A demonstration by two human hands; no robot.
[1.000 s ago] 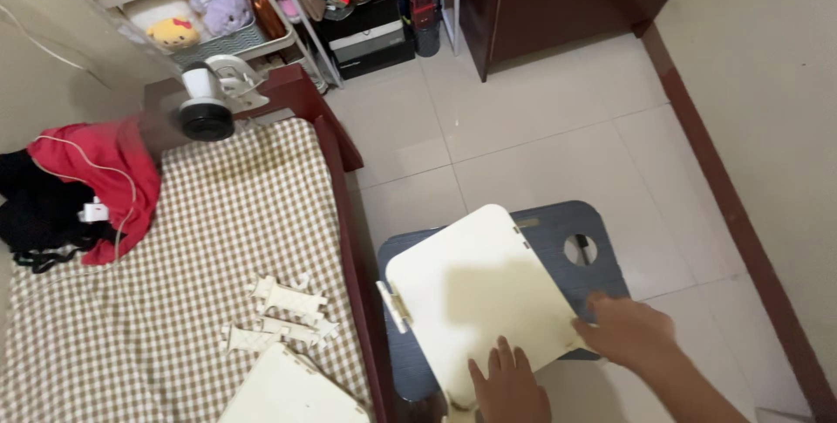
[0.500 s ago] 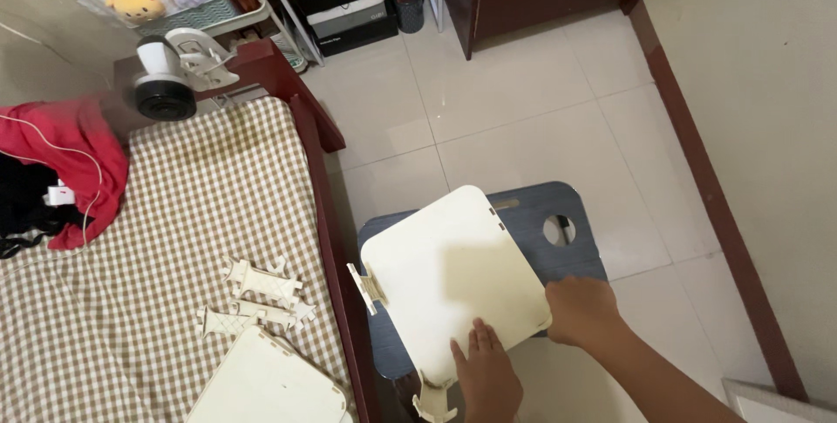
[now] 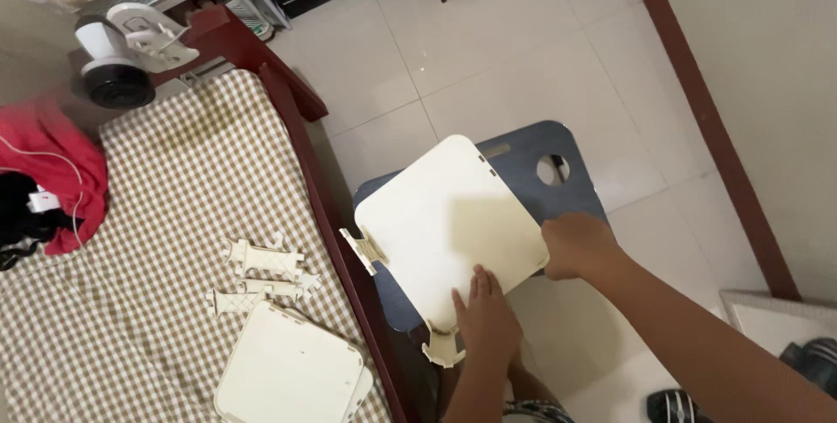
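Two hands hold a cream board point(image 3: 445, 222) in the middle of the frame, over a dark stool point(image 3: 540, 157). Left hand point(image 3: 485, 318) lies flat with fingers spread on its near edge; right hand point(image 3: 575, 244) curls around its right corner.

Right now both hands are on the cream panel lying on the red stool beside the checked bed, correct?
Not quite. In the head view the left hand and right hand are on the cream panel, but the stool beside the checked bed is dark blue-grey, not red.
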